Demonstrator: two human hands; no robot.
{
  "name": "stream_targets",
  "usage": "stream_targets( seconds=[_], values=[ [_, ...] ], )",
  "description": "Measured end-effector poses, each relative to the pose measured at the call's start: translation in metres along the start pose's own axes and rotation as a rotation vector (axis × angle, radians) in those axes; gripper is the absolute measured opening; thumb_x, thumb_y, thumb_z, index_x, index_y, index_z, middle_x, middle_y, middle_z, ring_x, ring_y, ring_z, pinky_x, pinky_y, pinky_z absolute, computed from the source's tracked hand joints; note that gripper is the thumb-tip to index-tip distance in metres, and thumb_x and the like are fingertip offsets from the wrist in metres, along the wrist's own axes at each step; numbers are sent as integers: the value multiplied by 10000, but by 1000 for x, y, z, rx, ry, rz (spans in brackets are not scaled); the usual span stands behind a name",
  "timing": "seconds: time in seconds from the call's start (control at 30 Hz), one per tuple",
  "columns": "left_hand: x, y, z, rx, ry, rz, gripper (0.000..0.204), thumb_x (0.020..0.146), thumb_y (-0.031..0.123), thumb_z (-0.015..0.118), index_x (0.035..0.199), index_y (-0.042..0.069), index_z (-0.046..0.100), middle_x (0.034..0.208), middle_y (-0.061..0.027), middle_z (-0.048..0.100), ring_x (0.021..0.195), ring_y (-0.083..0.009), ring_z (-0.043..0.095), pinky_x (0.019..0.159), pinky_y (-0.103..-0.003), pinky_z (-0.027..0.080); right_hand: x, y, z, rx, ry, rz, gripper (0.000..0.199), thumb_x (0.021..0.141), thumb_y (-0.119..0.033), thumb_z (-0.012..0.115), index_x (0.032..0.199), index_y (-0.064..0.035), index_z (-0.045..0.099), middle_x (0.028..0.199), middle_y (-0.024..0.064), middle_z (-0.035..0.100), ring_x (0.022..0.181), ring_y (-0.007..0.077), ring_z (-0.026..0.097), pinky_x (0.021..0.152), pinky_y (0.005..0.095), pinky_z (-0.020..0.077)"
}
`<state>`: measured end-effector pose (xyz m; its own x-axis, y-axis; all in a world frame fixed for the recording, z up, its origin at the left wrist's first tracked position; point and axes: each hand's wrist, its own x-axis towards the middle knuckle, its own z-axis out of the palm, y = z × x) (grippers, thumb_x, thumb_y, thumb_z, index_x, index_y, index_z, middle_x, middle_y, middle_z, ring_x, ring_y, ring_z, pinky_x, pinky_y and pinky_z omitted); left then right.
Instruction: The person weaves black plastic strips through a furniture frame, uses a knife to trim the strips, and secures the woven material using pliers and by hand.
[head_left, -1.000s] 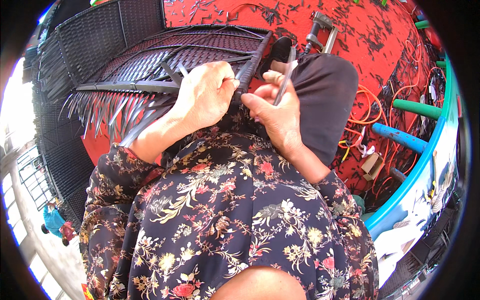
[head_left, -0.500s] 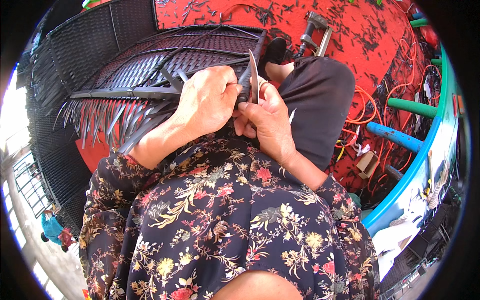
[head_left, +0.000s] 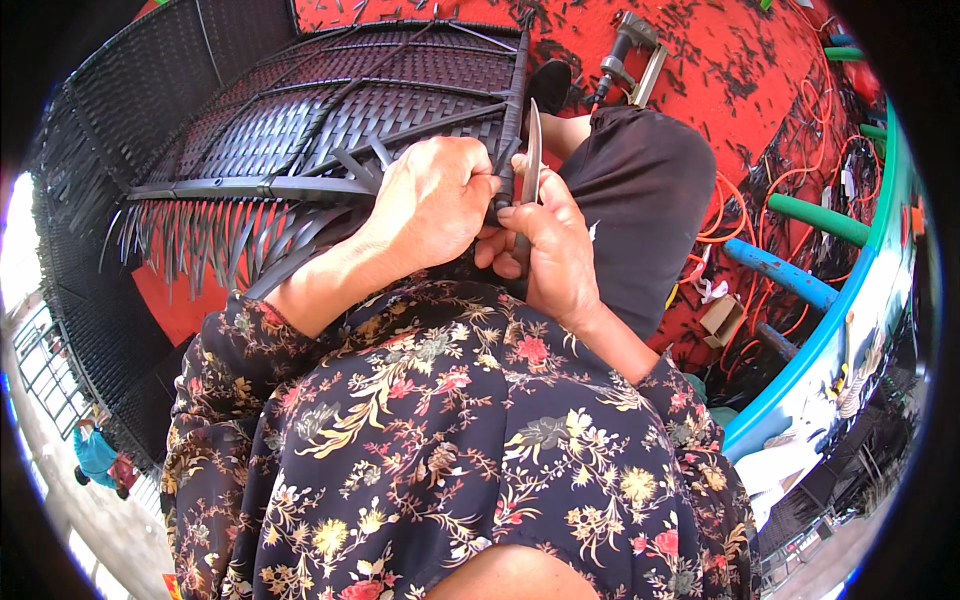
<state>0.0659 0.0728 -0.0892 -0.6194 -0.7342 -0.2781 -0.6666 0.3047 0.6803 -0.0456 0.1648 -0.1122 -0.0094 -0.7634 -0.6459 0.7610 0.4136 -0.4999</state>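
A black woven wicker panel [head_left: 400,108] on a frame lies across my lap, with a wrapped edge rail [head_left: 514,110] on its right side. My left hand [head_left: 435,195] is closed at the near end of that rail, pinching a dark flat strip that is mostly hidden by the fingers. My right hand [head_left: 552,245] grips a knife with a curved blade [head_left: 533,150] pointing up and away, just right of the rail. Its fingertips are close to the rail's end; whether they also touch it I cannot tell. Loose black strips [head_left: 215,240] hang as a fringe along the panel's near edge.
A metal power tool [head_left: 622,60] lies on the red floor covering [head_left: 700,50] among black scraps. Orange hose [head_left: 735,205] coils at right near a cardboard piece [head_left: 722,320] and a blue-rimmed frame [head_left: 835,330] with green and blue pegs. Another person [head_left: 97,455] is far off at left.
Both hands have shifted slightly to the right in the picture, still gripping. The knife blade sits lower and further right. The woven panel appears a little higher.
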Motion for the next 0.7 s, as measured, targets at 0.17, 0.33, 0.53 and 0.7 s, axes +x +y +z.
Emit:
stream_targets(
  seconds=[0.17, 0.33, 0.53, 0.7],
  values=[
    [-4, -1, 5, 8, 21, -30, 115, 758, 67, 597, 703, -27, 562, 679, -169, 565, 633, -304, 571, 576, -380, 427, -1, -1, 1, -20, 34, 60, 390, 779, -61, 464, 1152, 14, 380, 783, 131, 587, 525, 177, 594, 413, 223, 388],
    [-9, -4, 12, 1, 66, -16, 116, 751, 63, 602, 692, -24, 552, 694, -180, 568, 651, -341, 566, 580, -399, 427, -2, 1, -3, -2, 17, 102, 244, 800, -82, 468, 1026, 11, 472, 793, 117, 592, 528, 164, 587, 428, 218, 398],
    [-15, -9, 16, 6, 16, -85, 117, 766, 128, 574, 734, 15, 565, 777, -175, 593, 756, -383, 574, 655, -468, 439, 6, 12, -8, -28, 44, 163, 164, 814, -67, 462, 951, 0, 520, 723, 77, 589, 508, 116, 564, 407, 201, 384],
    [-16, -21, 25, -19, 56, -74, 104, 750, 76, 598, 717, -6, 544, 721, -173, 571, 698, -366, 566, 608, -434, 432, 12, 18, -10, -87, 45, 156, 147, 809, -68, 468, 927, 1, 523, 679, 57, 566, 488, 102, 544, 392, 200, 376]
  ],
)
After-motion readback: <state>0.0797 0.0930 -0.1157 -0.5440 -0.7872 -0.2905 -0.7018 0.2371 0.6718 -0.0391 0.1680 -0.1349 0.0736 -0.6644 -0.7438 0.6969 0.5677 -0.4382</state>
